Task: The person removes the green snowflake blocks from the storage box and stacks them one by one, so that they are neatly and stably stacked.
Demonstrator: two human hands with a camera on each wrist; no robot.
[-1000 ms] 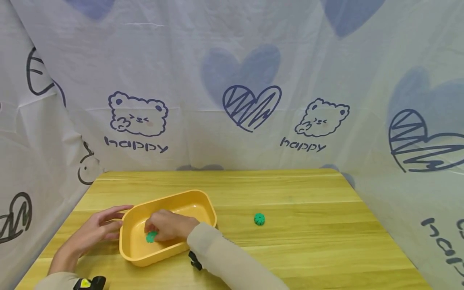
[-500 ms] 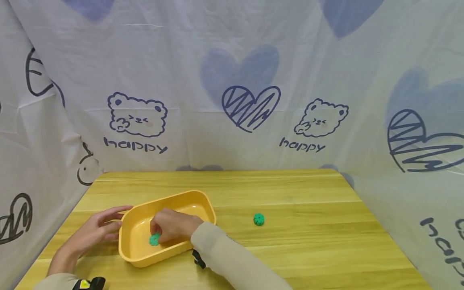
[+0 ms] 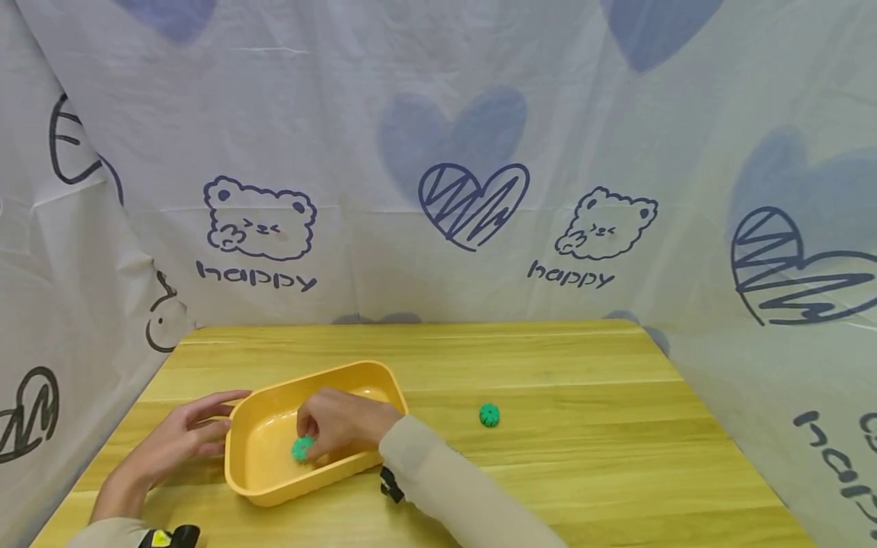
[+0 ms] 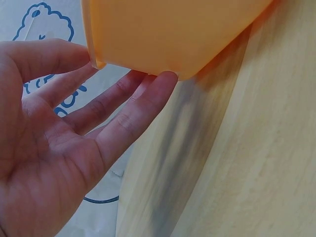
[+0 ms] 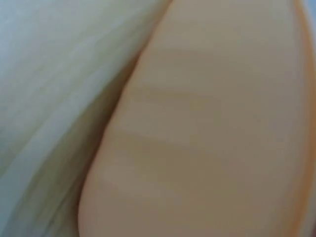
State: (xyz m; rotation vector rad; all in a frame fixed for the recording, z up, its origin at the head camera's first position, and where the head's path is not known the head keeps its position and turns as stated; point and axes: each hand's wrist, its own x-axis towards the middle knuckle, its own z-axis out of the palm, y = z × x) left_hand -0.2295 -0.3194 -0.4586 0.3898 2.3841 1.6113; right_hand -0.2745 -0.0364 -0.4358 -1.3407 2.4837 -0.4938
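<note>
A yellow plastic basin [image 3: 267, 449] stands at a slant on the left of the table. My left hand [image 3: 181, 435] rests its fingertips against the basin's left end. In the left wrist view its fingers [image 4: 133, 111] are extended, touching the outer wall and rim. Inside the basin, my right hand [image 3: 346, 418] pinches a small green flower-shaped piece [image 3: 301, 450] between thumb and fingers. The right wrist view is blurred and filled by the basin's outer side [image 5: 207, 123]; the hand and the piece are hidden there.
A second green flower-shaped piece [image 3: 489, 415] lies on the wooden table [image 3: 582, 457], right of the basin. A white printed cloth [image 3: 384, 251] hangs behind the table and along both sides.
My right hand has shifted a little to the right inside the basin, carrying the green piece along. The left hand, the basin and the second piece have stayed put.
</note>
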